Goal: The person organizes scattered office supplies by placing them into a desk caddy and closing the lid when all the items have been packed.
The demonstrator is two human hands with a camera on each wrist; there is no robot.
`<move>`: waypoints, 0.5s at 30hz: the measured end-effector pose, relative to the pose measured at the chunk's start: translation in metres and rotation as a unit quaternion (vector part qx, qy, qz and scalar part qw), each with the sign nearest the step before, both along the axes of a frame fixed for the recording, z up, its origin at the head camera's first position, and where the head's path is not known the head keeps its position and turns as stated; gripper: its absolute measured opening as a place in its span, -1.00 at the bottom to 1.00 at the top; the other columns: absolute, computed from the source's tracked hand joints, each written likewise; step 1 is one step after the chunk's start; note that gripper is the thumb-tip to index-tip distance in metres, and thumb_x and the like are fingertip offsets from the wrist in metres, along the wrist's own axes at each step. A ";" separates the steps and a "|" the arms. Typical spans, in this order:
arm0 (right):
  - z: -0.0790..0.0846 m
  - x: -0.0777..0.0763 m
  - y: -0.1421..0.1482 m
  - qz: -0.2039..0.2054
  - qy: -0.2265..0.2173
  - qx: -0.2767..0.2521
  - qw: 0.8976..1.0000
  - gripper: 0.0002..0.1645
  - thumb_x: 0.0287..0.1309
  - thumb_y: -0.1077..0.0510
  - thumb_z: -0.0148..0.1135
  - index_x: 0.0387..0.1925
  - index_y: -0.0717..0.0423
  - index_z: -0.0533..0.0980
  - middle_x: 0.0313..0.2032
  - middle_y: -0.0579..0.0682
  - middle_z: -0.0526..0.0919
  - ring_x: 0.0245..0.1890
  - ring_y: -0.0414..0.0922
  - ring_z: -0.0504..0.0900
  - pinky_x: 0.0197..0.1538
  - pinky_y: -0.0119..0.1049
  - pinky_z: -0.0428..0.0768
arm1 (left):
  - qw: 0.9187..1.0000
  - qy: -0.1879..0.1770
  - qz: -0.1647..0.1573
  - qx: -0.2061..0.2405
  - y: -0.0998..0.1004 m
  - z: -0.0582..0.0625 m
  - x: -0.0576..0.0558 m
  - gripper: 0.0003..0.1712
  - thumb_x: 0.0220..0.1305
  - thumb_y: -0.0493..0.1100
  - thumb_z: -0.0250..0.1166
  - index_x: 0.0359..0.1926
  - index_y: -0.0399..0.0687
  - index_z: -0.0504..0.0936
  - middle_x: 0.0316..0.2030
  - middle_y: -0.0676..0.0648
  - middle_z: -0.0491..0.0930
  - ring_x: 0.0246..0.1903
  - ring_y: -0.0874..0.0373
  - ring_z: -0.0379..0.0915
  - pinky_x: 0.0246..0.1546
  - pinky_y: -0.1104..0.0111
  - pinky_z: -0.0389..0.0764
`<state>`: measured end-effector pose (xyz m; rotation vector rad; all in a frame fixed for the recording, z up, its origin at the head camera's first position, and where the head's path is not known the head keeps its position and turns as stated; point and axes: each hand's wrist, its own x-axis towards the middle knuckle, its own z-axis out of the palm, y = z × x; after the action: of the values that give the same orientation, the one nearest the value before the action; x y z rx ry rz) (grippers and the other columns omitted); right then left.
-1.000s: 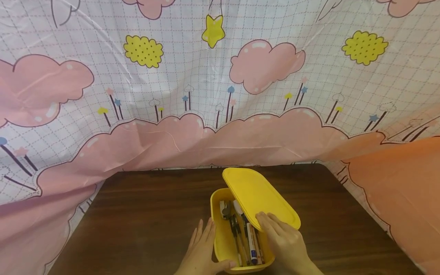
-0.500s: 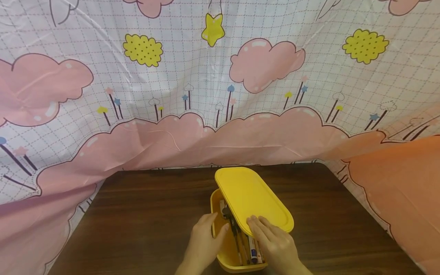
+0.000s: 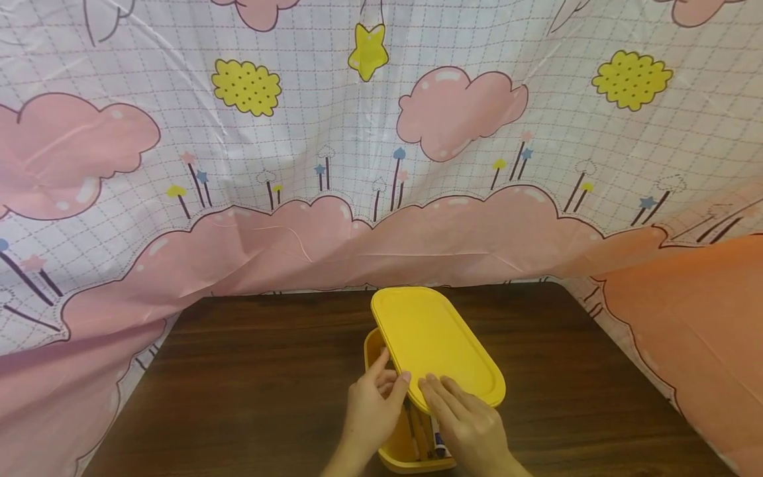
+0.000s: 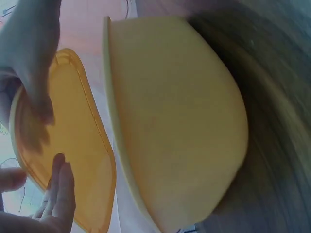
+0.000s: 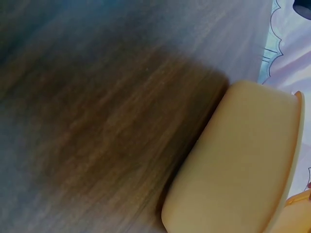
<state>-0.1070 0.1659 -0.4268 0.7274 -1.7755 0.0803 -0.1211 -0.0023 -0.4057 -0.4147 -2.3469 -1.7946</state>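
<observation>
A yellow plastic lid (image 3: 438, 338) is held tilted above a yellow rectangular box (image 4: 175, 121), covering much of its opening in the head view. My right hand (image 3: 473, 424) grips the near end of the lid, fingers on top and thumb on the underside in the left wrist view. At the lid's left edge, my left hand (image 3: 369, 407) has its thumb on the rim and its fingers beneath, pinching it. Inside the box lie a white marker with a dark blue end (image 3: 439, 442) and slim pens (image 3: 412, 434); the rest are hidden under the lid.
The box stands on a dark wood-grain table (image 3: 268, 384). A patterned cloth (image 3: 268, 245) with pink clouds hangs behind the table and along its sides. A dark object (image 5: 303, 8) shows at the right wrist view's top corner, too cut off to identify.
The lid has shifted left over the box, hiding more of its contents. My left hand has moved from the box's left wall up to the lid's edge; the right hand keeps its grip.
</observation>
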 end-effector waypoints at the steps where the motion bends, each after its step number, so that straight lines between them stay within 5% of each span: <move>1: -0.001 0.000 0.000 -0.002 -0.002 0.003 1.000 -0.55 0.46 0.25 -0.17 -0.23 0.16 0.70 -0.31 0.07 0.78 -0.51 -0.04 0.75 -0.53 -0.35 0.65 | 1.000 -0.015 -0.002 0.008 0.001 0.001 0.001 -0.28 0.35 -0.05 0.20 0.32 -0.48 0.26 -0.18 -0.21 0.72 -0.28 -0.03 0.72 -0.20 0.32 0.71; 4: -0.002 0.000 -0.001 -0.001 -0.005 0.005 1.000 -0.54 0.45 0.27 -0.18 -0.24 0.16 0.70 -0.31 0.08 0.77 -0.50 -0.03 0.76 -0.53 -0.36 0.65 | 0.997 -0.051 -0.014 0.054 0.002 0.002 0.002 -0.25 0.32 -0.11 0.23 0.33 -0.53 0.20 -0.18 -0.25 0.70 -0.17 -0.07 0.70 -0.27 0.41 0.71; 10: -0.004 0.000 0.000 0.022 -0.026 0.010 0.999 -0.55 0.46 0.26 -0.18 -0.20 0.18 0.69 -0.28 0.10 0.77 -0.40 -0.01 0.77 -0.44 -0.32 0.68 | 0.987 -0.075 -0.030 0.137 -0.001 0.002 0.003 -0.25 0.29 -0.24 0.24 0.34 -0.58 0.13 -0.22 -0.26 0.68 -0.10 -0.07 0.67 -0.08 0.35 0.66; 15: -0.005 0.000 0.015 0.106 -0.127 0.008 0.986 -0.44 0.35 -0.09 0.06 0.04 0.32 0.57 -0.01 0.19 0.68 0.06 0.02 0.66 0.16 -0.40 0.54 | 0.988 -0.072 -0.026 0.132 -0.010 -0.005 -0.002 -0.26 0.30 -0.25 0.22 0.34 -0.58 0.13 -0.23 -0.28 0.69 -0.13 -0.09 0.68 -0.08 0.33 0.67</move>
<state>-0.1066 0.1805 -0.4314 0.9501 -1.9354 0.3144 -0.1229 -0.0123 -0.4105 -0.3199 -2.1596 -2.1901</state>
